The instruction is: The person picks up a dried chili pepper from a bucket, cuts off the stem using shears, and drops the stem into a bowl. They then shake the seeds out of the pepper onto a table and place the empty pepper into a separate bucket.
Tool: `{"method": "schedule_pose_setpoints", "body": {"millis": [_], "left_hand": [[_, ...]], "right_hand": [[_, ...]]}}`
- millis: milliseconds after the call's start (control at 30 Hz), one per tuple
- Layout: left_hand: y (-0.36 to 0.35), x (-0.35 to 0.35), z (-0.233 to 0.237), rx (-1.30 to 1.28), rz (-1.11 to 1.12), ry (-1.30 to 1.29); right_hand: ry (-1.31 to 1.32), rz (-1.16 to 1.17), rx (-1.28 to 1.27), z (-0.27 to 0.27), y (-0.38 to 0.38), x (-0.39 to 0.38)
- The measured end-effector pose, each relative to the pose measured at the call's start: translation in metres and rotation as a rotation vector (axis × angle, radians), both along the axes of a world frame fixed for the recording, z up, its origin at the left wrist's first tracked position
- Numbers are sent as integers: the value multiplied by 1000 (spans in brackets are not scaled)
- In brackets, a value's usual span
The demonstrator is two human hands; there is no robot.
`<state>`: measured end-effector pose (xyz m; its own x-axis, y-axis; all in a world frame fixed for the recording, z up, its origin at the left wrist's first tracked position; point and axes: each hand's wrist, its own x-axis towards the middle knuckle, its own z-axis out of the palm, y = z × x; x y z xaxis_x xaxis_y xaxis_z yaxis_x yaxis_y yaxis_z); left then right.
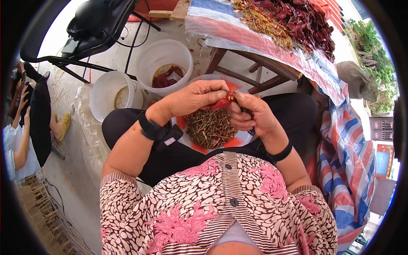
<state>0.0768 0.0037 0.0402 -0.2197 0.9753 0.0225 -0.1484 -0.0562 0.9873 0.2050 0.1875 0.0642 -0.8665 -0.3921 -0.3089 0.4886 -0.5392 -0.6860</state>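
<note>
My left hand (193, 98) pinches a dried red chili (224, 100) over my lap. My right hand (250, 115) meets it at the chili's stem end, fingers curled around a dark tool that I cannot make out clearly. Below both hands a red-and-white bowl (243, 138) rests on my lap, filled with a heap of chili stems (210, 127). Each wrist carries a black band.
Two white buckets stand on the floor: one (163, 59) holds red chili pieces, the other (108, 95) pale seeds. A wooden table with a striped tarp (276, 46) bears a pile of dried chilies (301, 19). A black chair (85, 34) stands at the upper left; a seated person (23, 131) is at far left.
</note>
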Motion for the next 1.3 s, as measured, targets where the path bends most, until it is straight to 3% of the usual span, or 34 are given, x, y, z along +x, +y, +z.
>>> {"method": "schedule_pose_setpoints", "body": {"millis": [100,133,233,333,533,733,933,1033,1133,1233,1300], "left_hand": [[1,1,0,83,-18,-56],[1,1,0,87,-17,-60],[-2,-2,-1,14,-16,-74],[-6,1,7,-52,30,-142],[-3,5,4,-53,94,-147],[0,1,-6,16,45,-38],[1,2,-8,-32,26,100],[1,2,-8,-39,11,107],[-2,2,3,-38,-40,63],[-5,3,5,-52,-105,-127],[-6,2,5,-57,-148,-227]], "right_hand": [[-9,69,-435,-18,-6,3],[-14,49,-438,-21,-8,3],[57,12,-170,-12,-8,4],[181,-119,406,0,-9,2],[593,-232,1156,-6,-11,7],[597,-199,1364,-3,-10,2],[709,-151,1726,5,-15,4],[782,-110,1742,-3,-10,3],[557,-137,950,-9,-12,3],[44,-108,276,-7,-14,9],[111,-25,65,-15,-13,12]]}}
